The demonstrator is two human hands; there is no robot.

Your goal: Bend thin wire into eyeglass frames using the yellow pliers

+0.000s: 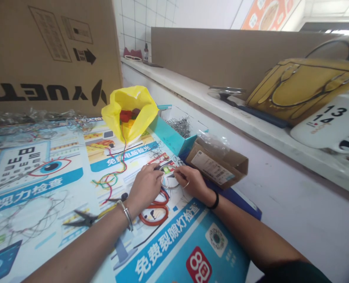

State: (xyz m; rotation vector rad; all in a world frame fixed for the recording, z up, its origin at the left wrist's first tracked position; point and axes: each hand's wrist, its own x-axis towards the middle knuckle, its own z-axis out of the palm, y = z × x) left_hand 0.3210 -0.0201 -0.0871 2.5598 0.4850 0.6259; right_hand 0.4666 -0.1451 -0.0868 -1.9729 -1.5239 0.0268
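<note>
Near the middle of the printed table cover, my left hand [146, 184] and my right hand [190, 180] hold opposite sides of a thin wire ring [170, 187]. The fingers of each hand are pinched on it. Red-handled scissors [154, 215] lie just below my left hand, their blades hidden. Pliers [87, 218] with yellow handles lie under my left forearm, jaws pointing left. Coloured cords [111, 179] run from a yellow bag [115, 108] down to the left of my left hand.
A teal box [171, 137] of tangled dark wire and a small brown carton [218, 163] stand beyond my hands. Clear plastic packets [38, 120] and loose wire [32, 214] lie at left. A ledge [251, 129] on the right holds a yellow handbag [304, 86] and a white container [330, 118].
</note>
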